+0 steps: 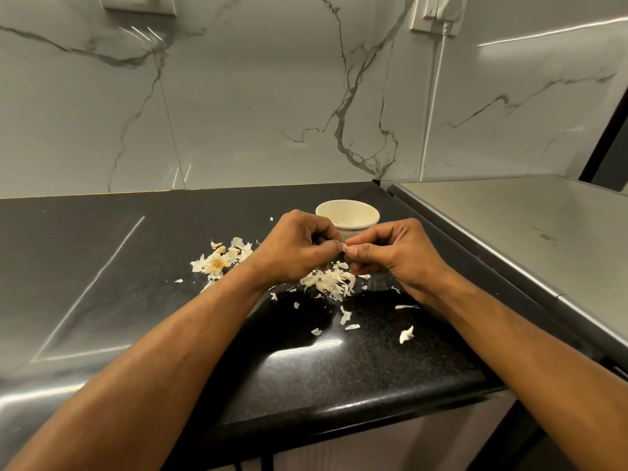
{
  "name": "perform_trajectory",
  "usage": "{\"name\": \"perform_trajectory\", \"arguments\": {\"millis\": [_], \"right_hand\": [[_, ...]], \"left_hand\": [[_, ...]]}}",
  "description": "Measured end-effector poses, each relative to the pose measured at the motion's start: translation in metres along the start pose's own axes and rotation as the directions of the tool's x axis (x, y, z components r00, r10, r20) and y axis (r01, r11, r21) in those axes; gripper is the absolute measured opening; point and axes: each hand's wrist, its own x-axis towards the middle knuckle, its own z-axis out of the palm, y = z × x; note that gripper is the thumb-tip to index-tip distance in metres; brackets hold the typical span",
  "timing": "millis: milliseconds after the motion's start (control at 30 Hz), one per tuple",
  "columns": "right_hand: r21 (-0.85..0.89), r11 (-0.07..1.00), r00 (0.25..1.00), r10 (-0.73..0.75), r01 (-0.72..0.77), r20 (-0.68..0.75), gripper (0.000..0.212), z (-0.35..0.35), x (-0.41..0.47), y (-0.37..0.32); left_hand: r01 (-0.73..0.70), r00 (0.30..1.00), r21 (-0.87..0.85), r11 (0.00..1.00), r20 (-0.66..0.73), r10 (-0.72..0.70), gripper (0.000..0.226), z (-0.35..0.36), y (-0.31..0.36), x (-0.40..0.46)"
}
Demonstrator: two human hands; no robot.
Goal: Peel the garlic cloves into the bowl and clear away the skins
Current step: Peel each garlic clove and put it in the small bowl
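My left hand and my right hand meet above the black counter, fingertips together, both pinching a small pale garlic clove that is mostly hidden by the fingers. Just behind the hands stands a cream bowl; what lies in it cannot be made out. Under the hands lies a heap of papery garlic skins. Left of my left wrist lies a garlic root base with skins.
Loose skin flakes are scattered over the black counter toward its front edge. A steel surface stands higher on the right. Behind is a marble wall with a socket and a white cable.
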Motion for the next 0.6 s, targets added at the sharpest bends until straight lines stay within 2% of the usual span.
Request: {"name": "perform_trajectory", "arguments": {"millis": [200,367,467,600], "right_hand": [[0.176,0.979,0.994,0.098,-0.107,0.058,0.01,-0.0035,0.0003,-0.0011],[0.258,0.953,0.987,0.146,-0.16,0.073,0.011,-0.0041,0.0015,-0.0014],[0.285,0.94,0.982,0.167,-0.186,0.09,0.011,-0.0039,0.0016,-0.0015],[0.308,0.932,0.98,0.166,-0.192,0.108,0.01,-0.0017,-0.001,-0.0018]], "left_hand": [[0.071,0.997,-0.182,0.981,0.0,-0.073,0.011,0.0037,0.0038,-0.0009],[0.147,0.987,-0.311,0.939,-0.021,-0.161,0.015,0.0091,0.0039,-0.0002],[0.17,0.982,-0.381,0.909,-0.016,-0.191,0.009,0.0091,0.0063,0.0008],[0.184,0.978,-0.44,0.879,-0.01,-0.21,0.017,0.009,0.0076,0.001]]}}
